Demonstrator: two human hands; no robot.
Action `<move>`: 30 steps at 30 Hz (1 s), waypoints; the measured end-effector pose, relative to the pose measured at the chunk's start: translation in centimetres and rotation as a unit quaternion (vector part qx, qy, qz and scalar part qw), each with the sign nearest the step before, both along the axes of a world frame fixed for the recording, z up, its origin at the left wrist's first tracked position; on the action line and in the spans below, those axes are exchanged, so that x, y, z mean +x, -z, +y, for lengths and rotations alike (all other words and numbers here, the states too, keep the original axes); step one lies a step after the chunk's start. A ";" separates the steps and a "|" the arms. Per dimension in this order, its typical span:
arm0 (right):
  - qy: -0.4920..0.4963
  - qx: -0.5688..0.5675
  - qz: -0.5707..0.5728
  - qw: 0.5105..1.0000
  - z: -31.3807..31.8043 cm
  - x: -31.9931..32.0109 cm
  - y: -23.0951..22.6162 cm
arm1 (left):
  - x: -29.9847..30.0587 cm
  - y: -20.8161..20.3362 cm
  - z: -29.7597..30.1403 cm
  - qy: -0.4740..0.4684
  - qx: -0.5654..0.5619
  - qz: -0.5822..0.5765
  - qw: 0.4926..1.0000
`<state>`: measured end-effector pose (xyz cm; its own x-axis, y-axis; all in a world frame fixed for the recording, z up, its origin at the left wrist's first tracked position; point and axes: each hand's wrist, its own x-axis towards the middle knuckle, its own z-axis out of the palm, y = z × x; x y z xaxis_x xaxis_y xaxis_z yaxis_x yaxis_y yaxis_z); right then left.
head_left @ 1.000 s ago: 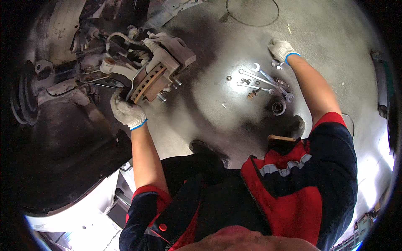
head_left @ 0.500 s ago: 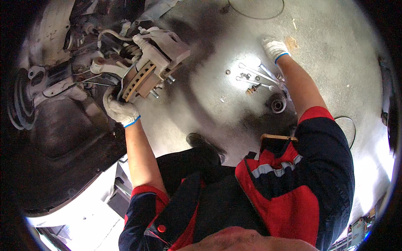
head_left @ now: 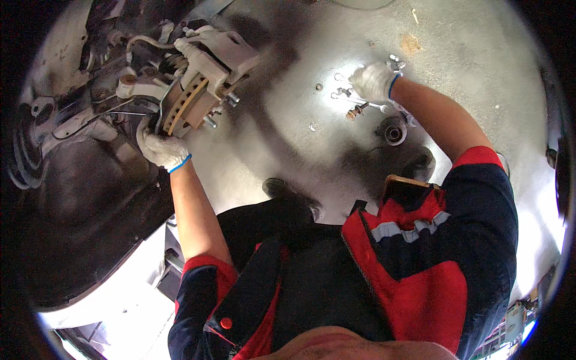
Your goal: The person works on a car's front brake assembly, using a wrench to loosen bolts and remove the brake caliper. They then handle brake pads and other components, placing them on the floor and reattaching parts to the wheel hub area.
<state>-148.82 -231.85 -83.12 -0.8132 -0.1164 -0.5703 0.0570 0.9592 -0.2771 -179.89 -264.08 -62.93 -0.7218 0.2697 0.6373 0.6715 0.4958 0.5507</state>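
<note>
In a white knit glove, my left hand point(head_left: 161, 147) grips the lower inner edge of a rusty brake disc point(head_left: 185, 107); its fingertips are partly hidden behind the disc. A grey brake caliper point(head_left: 223, 51) sits over the disc's top, and wheel studs point(head_left: 210, 122) stick out from the hub. My right hand point(head_left: 373, 82), also gloved, is low over a group of wrenches point(head_left: 377, 106) on the floor. Its fingers are curled, and what they hold, if anything, is hidden. Next to the wrenches lies a rusty bolt point(head_left: 356, 112).
A round dark metal part with a ring-shaped top point(head_left: 394, 133) stands nearer me. A small nut point(head_left: 318, 87) lies left of the wrenches. The car's dark wheel-arch liner point(head_left: 90, 204) fills the left side. My shoe point(head_left: 276, 188) is on the floor below the hub.
My right hand has come back toward me and leftward, from beyond the wrenches to over them, uncovering a small shiny item. My left hand stays at the disc; the view has shifted slightly.
</note>
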 end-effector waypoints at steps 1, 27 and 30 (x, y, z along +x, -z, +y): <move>-0.051 -0.020 -0.045 0.998 -1.8 0.1 -0.6 | -0.1 0.0 0.0 0.010 0.049 -0.042 0.998; -0.037 -0.057 0.126 0.990 -9.5 2.2 5.4 | -0.5 0.3 -0.2 0.081 0.030 0.014 0.996; -0.075 -0.032 0.127 0.989 -9.6 2.2 4.5 | -0.2 0.3 -0.1 0.081 0.037 0.001 0.996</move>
<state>-146.61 -241.45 -87.61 -0.8998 -0.2762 -0.3376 -0.1638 0.9313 -0.3254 -180.06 -264.15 -63.22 -0.6724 0.3343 0.6604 0.7396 0.3398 0.5810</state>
